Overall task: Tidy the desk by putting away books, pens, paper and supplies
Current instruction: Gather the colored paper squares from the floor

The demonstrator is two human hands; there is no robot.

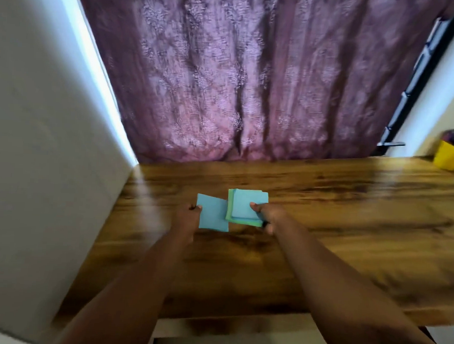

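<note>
We see the left hand (pixel 188 217) grip one blue square sheet (pixel 212 213) by its left edge, thumb curled over it. The right hand (pixel 267 215) pinches a small stack of blue and green sheets (pixel 246 206), lying flat above the wooden surface (pixel 351 206). One yellow cup (pixel 451 156) stands far right.

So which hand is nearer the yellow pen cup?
Right. The right hand grips a note stack mid-desk, well left of the yellow pen cup; the left hand is farther left.
</note>
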